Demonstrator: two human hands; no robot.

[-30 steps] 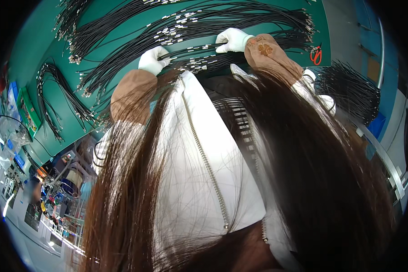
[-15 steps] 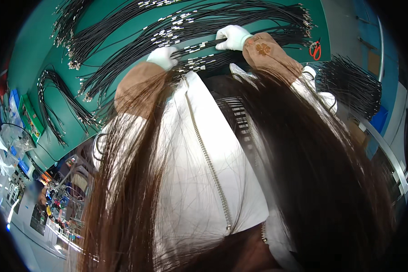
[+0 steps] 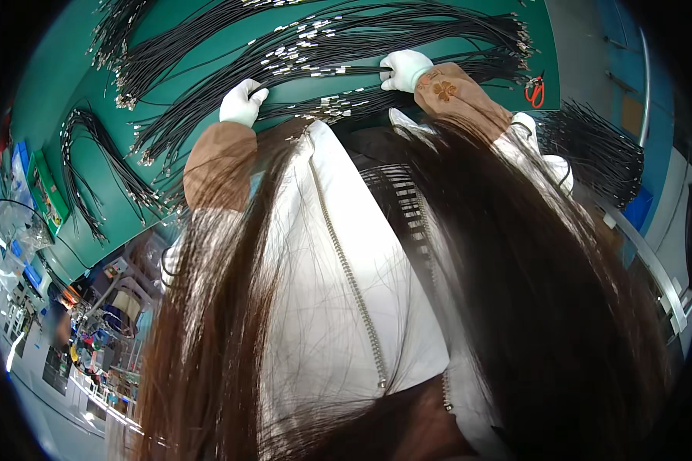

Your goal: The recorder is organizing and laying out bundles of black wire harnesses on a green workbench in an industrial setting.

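Note:
A thin bunch of black cables with white sleeves stretches between my two white-gloved hands, over the green table. My left hand is closed on its left part, thumb and fingers pinched together. On the right, my right hand grips the same bunch with curled fingers. Just beyond lies a broad spread of similar black cables with white sleeves in its middle. Nearer my body is another row of cables, partly hidden by my clothing and hair.
Red-handled scissors lie near the right edge of the green table. A bent cable bundle rests at the left, beside a green box. More black cables hang in a bundle beyond the right edge.
My left hand has moved left along the cables, away from the middle. My right hand has shifted slightly right and down, so the hands are farther apart.

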